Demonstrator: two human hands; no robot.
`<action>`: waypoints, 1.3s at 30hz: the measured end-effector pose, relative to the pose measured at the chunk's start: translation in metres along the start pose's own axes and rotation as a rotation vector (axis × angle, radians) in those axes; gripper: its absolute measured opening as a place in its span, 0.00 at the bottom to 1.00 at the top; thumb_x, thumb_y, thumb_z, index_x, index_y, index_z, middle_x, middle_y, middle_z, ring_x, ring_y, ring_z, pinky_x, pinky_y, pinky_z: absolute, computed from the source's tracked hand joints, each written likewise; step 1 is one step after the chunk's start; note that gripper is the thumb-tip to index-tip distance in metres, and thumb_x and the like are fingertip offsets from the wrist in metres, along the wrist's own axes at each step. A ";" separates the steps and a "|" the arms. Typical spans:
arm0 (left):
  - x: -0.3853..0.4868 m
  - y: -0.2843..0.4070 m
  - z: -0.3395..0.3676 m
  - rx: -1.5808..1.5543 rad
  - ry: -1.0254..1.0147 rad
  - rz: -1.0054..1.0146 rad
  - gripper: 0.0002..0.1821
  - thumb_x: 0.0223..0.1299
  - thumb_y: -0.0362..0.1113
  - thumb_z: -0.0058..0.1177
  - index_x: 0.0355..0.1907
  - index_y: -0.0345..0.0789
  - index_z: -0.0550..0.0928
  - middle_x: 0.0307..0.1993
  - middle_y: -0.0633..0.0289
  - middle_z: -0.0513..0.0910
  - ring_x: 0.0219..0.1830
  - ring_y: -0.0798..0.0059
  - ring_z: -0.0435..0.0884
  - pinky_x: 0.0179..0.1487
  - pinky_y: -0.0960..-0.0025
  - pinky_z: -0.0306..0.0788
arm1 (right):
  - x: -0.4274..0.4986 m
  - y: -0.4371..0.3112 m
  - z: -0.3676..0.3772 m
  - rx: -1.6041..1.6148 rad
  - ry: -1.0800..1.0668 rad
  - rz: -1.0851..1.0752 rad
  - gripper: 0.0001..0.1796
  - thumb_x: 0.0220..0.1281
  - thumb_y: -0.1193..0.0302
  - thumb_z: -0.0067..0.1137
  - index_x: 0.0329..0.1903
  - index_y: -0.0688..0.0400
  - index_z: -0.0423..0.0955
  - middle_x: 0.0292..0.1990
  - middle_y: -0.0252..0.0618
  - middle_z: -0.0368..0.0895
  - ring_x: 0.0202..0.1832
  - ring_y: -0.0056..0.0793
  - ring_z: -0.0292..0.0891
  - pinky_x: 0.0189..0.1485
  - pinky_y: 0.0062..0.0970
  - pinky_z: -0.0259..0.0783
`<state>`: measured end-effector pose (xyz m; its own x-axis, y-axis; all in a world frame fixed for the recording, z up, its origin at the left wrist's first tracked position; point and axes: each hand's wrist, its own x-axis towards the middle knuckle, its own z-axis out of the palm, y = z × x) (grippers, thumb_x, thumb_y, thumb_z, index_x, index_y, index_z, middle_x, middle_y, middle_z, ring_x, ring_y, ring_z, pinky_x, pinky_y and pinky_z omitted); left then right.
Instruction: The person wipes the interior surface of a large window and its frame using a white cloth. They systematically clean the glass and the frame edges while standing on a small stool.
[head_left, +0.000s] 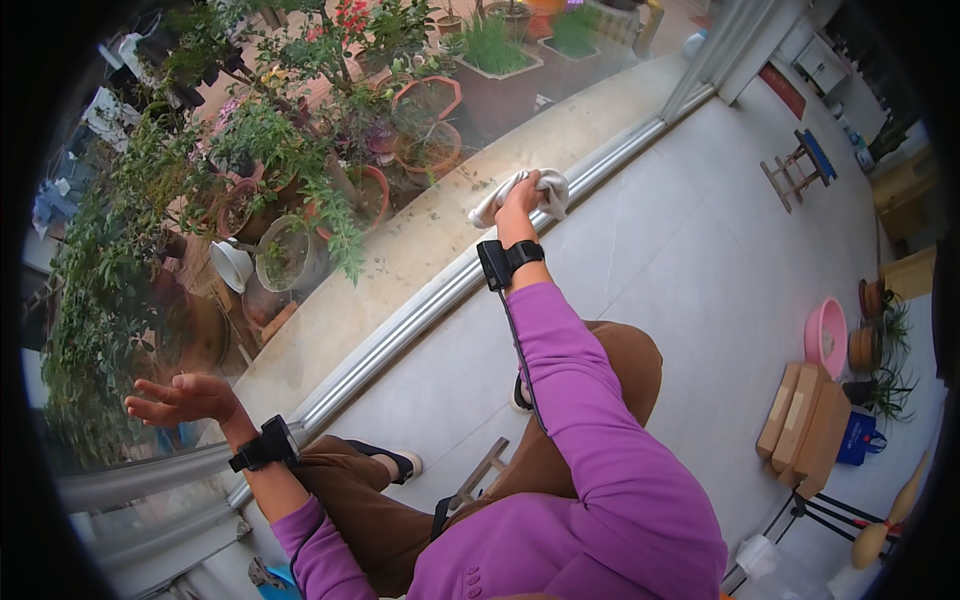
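My right hand (523, 196) grips a bunched whitish cloth (555, 193) against the lower part of a glass pane (442, 217), just above the silver metal sliding track (390, 341). The fingers are partly hidden in the cloth's folds. Off to the left, my left hand (184, 399) is held up beside the glass with its fingers spread and nothing in them. Whether it touches the pane I cannot tell. Both wrists wear black strapped devices with cables. Through the glass, potted plants (285, 150) crowd a tiled outdoor area.
A wooden stool (480, 472) is partly visible under me. Another small stool with a blue seat (817, 157) stands on the pale tiled floor. To the right are a pink basin (826, 337), cardboard boxes (806, 420), a blue bag (859, 439) and potted plants (866, 349).
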<state>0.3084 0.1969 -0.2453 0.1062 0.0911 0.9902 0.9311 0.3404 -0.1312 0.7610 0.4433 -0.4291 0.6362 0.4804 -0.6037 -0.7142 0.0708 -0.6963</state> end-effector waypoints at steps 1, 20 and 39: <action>0.000 0.000 0.000 0.001 0.004 0.001 0.31 0.77 0.47 0.29 0.76 0.36 0.61 0.78 0.47 0.51 0.79 0.49 0.48 0.77 0.44 0.38 | -0.012 -0.003 0.005 -0.033 0.048 0.013 0.39 0.70 0.50 0.49 0.71 0.67 0.58 0.63 0.62 0.70 0.61 0.54 0.74 0.58 0.47 0.75; -0.003 -0.010 0.003 0.057 0.002 0.100 0.30 0.78 0.47 0.28 0.76 0.35 0.59 0.77 0.46 0.50 0.77 0.44 0.49 0.74 0.41 0.45 | -0.230 -0.028 0.034 -0.124 -0.720 -1.503 0.23 0.64 0.55 0.60 0.55 0.56 0.79 0.60 0.52 0.72 0.66 0.57 0.60 0.68 0.53 0.53; -0.001 -0.007 -0.002 0.059 -0.031 0.226 0.33 0.81 0.49 0.21 0.76 0.26 0.53 0.74 0.35 0.50 0.75 0.43 0.49 0.75 0.46 0.47 | 0.004 0.202 -0.100 -0.509 0.075 -0.685 0.17 0.75 0.69 0.45 0.57 0.70 0.66 0.53 0.62 0.68 0.54 0.59 0.68 0.59 0.46 0.66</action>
<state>0.3027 0.1928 -0.2449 0.2986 0.1993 0.9333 0.8626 0.3621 -0.3533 0.6483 0.3725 -0.6109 0.9099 0.4149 0.0028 0.0418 -0.0851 -0.9955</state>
